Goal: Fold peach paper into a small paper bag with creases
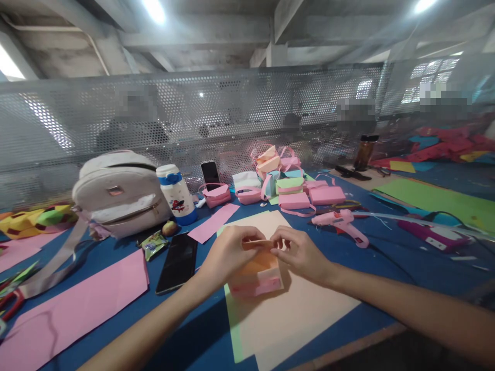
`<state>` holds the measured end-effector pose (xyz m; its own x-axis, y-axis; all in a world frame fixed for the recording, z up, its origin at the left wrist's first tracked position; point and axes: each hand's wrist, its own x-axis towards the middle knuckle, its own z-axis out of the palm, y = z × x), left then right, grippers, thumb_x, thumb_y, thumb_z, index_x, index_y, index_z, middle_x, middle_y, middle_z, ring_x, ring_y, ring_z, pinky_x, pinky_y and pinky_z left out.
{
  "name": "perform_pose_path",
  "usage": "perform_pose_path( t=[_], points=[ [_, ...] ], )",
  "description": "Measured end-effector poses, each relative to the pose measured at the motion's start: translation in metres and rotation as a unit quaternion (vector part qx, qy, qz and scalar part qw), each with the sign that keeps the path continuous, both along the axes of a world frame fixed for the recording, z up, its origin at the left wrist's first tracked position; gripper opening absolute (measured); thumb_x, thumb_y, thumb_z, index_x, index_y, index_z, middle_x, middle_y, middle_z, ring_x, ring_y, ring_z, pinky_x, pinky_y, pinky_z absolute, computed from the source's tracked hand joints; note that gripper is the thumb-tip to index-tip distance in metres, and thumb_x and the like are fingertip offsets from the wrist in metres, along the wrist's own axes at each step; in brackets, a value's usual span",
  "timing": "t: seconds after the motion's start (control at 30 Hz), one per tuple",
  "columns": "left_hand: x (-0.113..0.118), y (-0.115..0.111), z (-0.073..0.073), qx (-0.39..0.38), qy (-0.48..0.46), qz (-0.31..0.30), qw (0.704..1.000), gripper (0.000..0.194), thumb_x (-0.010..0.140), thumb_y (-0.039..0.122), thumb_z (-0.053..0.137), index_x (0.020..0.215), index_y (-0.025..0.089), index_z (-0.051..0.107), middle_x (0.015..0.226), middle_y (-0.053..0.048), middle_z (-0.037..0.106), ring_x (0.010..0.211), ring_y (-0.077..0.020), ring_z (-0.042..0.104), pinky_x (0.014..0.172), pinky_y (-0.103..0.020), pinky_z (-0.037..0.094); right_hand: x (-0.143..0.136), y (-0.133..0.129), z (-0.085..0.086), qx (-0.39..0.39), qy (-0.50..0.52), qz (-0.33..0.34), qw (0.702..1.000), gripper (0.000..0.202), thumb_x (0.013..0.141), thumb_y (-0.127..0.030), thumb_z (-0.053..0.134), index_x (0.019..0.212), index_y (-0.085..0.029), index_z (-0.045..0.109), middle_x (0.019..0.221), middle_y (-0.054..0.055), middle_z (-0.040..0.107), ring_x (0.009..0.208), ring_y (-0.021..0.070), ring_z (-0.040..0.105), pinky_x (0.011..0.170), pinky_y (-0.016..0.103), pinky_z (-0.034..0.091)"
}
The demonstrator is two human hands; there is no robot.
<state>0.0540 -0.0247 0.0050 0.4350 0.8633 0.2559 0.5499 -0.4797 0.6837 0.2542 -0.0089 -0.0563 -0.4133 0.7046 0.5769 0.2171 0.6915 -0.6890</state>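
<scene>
Between my two hands is a small folded paper box [266, 262], peach with a pink strip along its near side. My left hand [236, 251] grips its upper left edge with curled fingers. On the right, my right hand [296, 252] pinches the top edge near the corner. The box is just over large peach sheets [305, 314] with a green sheet [234, 330] showing under their left side. A pink glue gun [342, 224] lies to the right of my right hand. Small pink paper bags [327, 195] stand in a group behind the sheets.
A white backpack [119, 193], a bottle [177, 198] and a dark phone [177, 263] are on the left, near pink sheets [88, 309]. Another phone [210, 175] stands upright at the back. Green sheets [436, 201] lie at right. A perforated metal screen [240, 103] stands behind.
</scene>
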Motion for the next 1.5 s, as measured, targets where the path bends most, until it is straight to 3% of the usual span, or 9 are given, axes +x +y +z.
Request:
perform_pose_path(
  t=[0.33, 0.57, 0.73, 1.07, 1.5],
  points=[
    [0.003, -0.004, 0.002, 0.023, 0.026, 0.01, 0.999, 0.021, 0.073, 0.007, 0.057, 0.076, 0.018, 0.074, 0.074, -0.003, 0.073, 0.07, -0.0183, 0.065, 0.064, -0.024, 0.048, 0.0, 0.0, -0.001, 0.009, -0.004, -0.007, 1.0, 0.009, 0.088, -0.019, 0.063, 0.08, -0.02, 0.061, 0.076, 0.0, 0.058, 0.07, 0.0147, 0.05, 0.063, 0.027, 0.037],
    [-0.001, 0.0, -0.001, 0.023, 0.014, 0.009, 1.0, 0.024, 0.072, 0.006, 0.054, 0.078, 0.018, 0.074, 0.079, -0.004, 0.075, 0.075, -0.0192, 0.067, 0.068, -0.025, 0.052, 0.002, -0.002, 0.002, 0.0, 0.012, 0.007, 1.0, 0.017, 0.094, -0.033, 0.059, 0.084, -0.02, 0.062, 0.08, 0.001, 0.06, 0.071, 0.015, 0.052, 0.064, 0.028, 0.039],
    [-0.007, 0.008, -0.001, 0.018, 0.002, 0.001, 1.0, 0.033, 0.066, 0.001, 0.05, 0.081, 0.018, 0.074, 0.083, -0.003, 0.076, 0.079, -0.0188, 0.07, 0.071, -0.025, 0.053, 0.004, 0.0, 0.0, -0.011, 0.013, -0.019, 1.0, 0.019, 0.097, -0.031, 0.056, 0.082, -0.02, 0.062, 0.08, 0.0, 0.059, 0.071, 0.0144, 0.052, 0.063, 0.027, 0.039],
    [-0.004, 0.009, -0.009, 0.034, -0.011, 0.015, 0.999, 0.02, 0.076, 0.011, 0.056, 0.079, 0.019, 0.074, 0.083, -0.003, 0.076, 0.078, -0.0194, 0.07, 0.072, -0.026, 0.055, 0.002, 0.002, -0.002, -0.014, 0.009, -0.022, 1.0, 0.01, 0.092, -0.029, 0.062, 0.086, -0.02, 0.063, 0.083, 0.002, 0.063, 0.069, 0.0144, 0.053, 0.061, 0.027, 0.041],
    [0.0, 0.003, -0.007, 0.051, 0.02, 0.039, 0.998, 0.016, 0.074, 0.012, 0.061, 0.074, 0.021, 0.074, 0.076, -0.002, 0.075, 0.075, -0.0201, 0.07, 0.068, -0.026, 0.054, 0.0, -0.001, 0.0, -0.005, 0.006, -0.018, 1.0, 0.008, 0.089, -0.02, 0.063, 0.081, -0.02, 0.062, 0.077, 0.0, 0.06, 0.068, 0.0142, 0.051, 0.061, 0.027, 0.039]
  ],
)
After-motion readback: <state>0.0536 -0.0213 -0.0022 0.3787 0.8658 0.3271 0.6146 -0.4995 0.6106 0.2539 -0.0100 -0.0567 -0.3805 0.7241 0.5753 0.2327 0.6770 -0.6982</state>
